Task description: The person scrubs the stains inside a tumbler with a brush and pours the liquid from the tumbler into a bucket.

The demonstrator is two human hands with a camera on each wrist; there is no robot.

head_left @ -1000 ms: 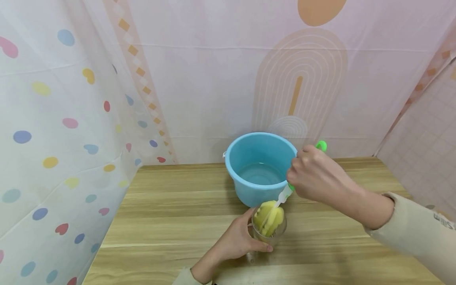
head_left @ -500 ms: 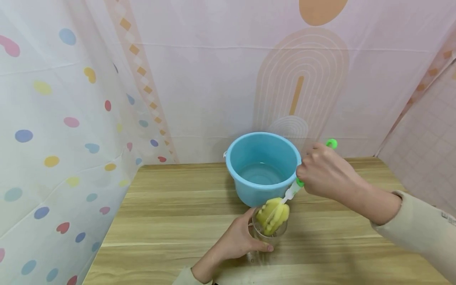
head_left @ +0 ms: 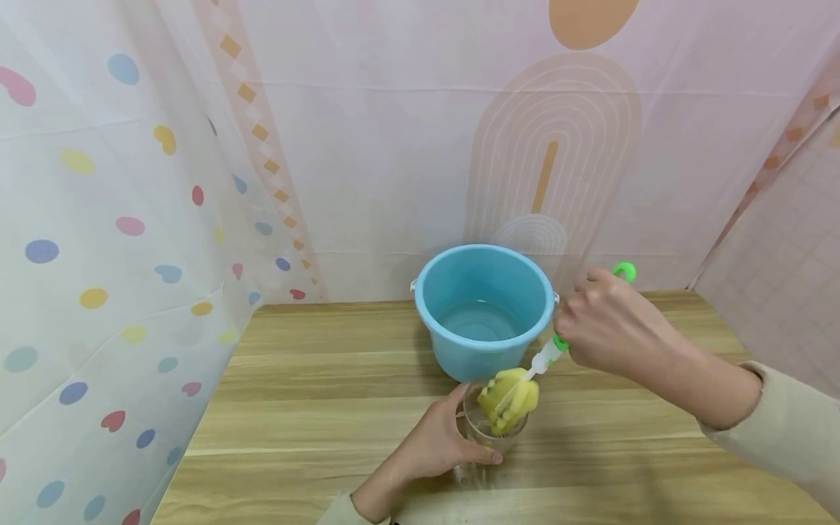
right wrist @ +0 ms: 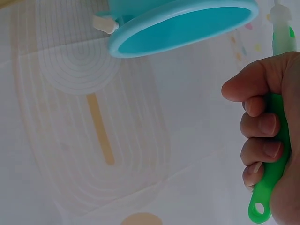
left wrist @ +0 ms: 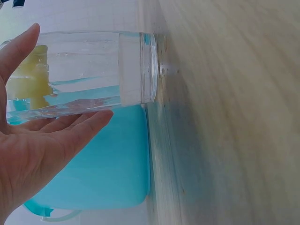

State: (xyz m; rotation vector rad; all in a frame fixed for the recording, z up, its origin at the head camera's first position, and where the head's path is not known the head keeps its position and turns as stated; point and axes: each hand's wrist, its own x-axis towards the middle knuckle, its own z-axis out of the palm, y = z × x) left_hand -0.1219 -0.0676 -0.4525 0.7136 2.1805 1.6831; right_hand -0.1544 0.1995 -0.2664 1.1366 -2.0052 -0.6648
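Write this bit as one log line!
left hand: holds glass | right hand: grips brush | sponge: partly inside glass | bucket: behind glass

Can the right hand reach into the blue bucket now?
Probably yes: the blue bucket stands uncovered beside the right hand, though that hand grips the sponge brush, its head partly in the glass.

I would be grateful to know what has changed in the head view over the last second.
The right hand and the sponge brush it grips have shifted to the person's right, the brush's head moving toward that side of the glass. Nothing was taken hold of or let go. The left hand stays around the glass; the blue bucket stands where it was.
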